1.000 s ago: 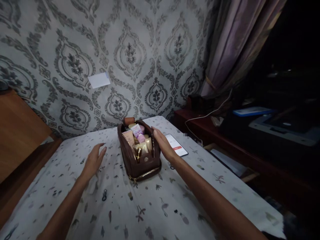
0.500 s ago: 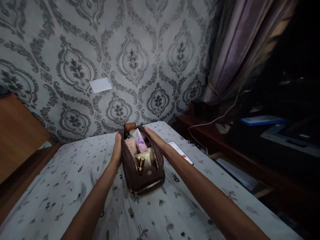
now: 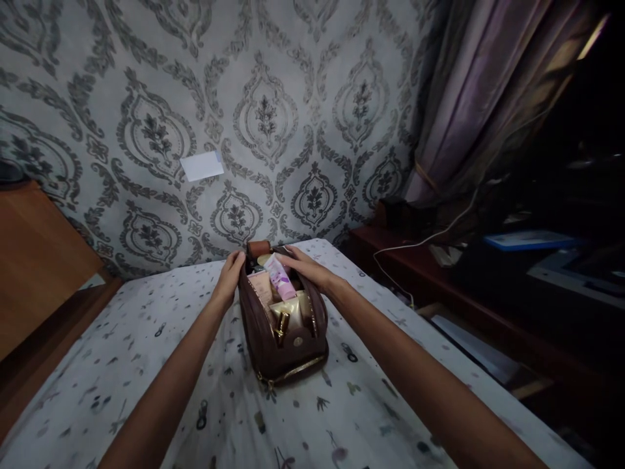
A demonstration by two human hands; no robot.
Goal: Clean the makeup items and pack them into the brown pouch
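Note:
A brown cosmetic bag (image 3: 254, 326) stands on the bed with its top unzipped. Inside are a pink and white tube (image 3: 282, 279), a peach-coloured tube (image 3: 261, 286), a gold pouch-like item (image 3: 295, 309) and a small shiny gold item (image 3: 282, 324). My left hand (image 3: 229, 277) grips the bag's left rim near the back. From the right side, my right hand (image 3: 312, 268) reaches over the opposite rim. Its fingers are stretched out, the tips close to the upper end of the pink tube; contact is unclear.
Patterned sheet covers the bed (image 3: 195, 365). Behind it rises a wallpapered wall with a white card (image 3: 202, 166). A wooden panel (image 3: 43, 260) stands at left. On the right are a dark red shelf (image 3: 390, 244), a white cable (image 3: 430, 238) and a purple curtain (image 3: 469, 98).
My right hand has moved from the bag's outer side over its rim toward the pink tube. My left fingers have curled onto the rim. The phone beside my right forearm no longer shows.

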